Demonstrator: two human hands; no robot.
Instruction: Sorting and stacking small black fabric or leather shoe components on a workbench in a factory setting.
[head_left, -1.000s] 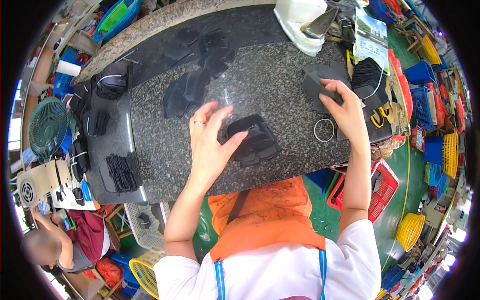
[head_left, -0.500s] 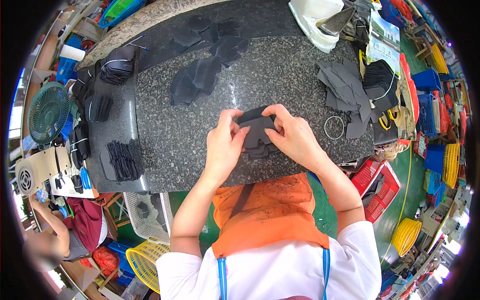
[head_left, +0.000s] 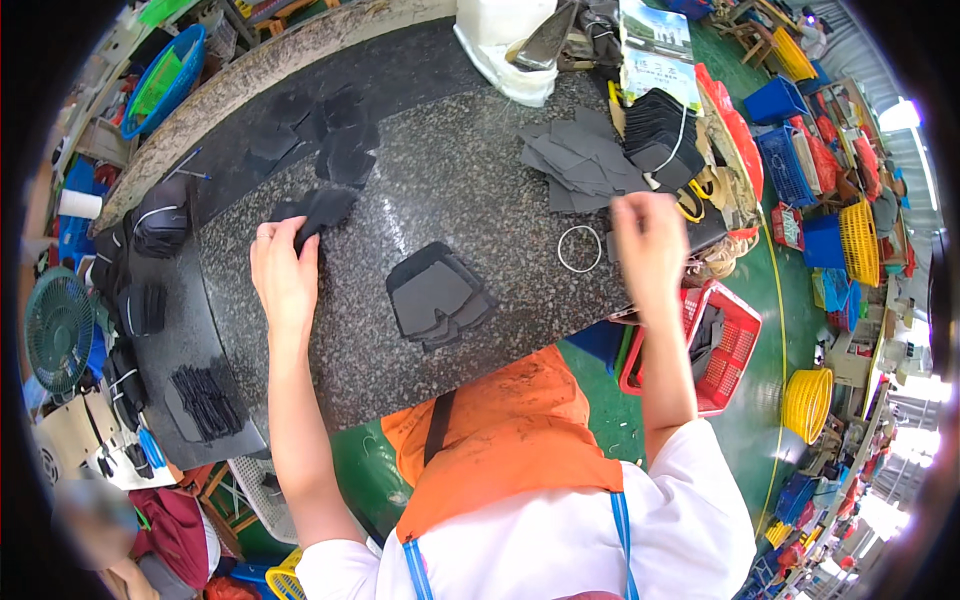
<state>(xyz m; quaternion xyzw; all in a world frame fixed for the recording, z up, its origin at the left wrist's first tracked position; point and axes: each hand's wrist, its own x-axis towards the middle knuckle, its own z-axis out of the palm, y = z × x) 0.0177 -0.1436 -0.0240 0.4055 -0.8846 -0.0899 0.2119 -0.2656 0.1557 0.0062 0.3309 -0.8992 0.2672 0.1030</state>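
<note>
My left hand (head_left: 285, 265) pinches dark fabric pieces (head_left: 326, 208) at the left of the speckled stone tabletop (head_left: 480, 215); they bend up at the fingers. Beyond it lie more loose black pieces (head_left: 345, 140). My right hand (head_left: 652, 245) is smeared by motion at the right edge, beside a spread pile of grey cut pieces (head_left: 580, 160); whether its fingers hold anything is unclear. Between my hands rests a small stack of grey and black pieces (head_left: 435, 295), its lower pieces fanned out and notched. A thin white ring (head_left: 580, 249) lies left of my right hand.
A tied black bundle (head_left: 662, 135) and yellow-handled scissors (head_left: 694, 203) are at the right. More bundles (head_left: 160, 220) and a row of folded dark pieces (head_left: 205, 402) sit at the left. A red basket (head_left: 738, 350) stands below the table's right edge. Another person is at the lower left.
My hands have let go of the middle stack and parted. The left went left and took hold of dark pieces; the right swung right towards the grey pile. The view has shifted and turned.
</note>
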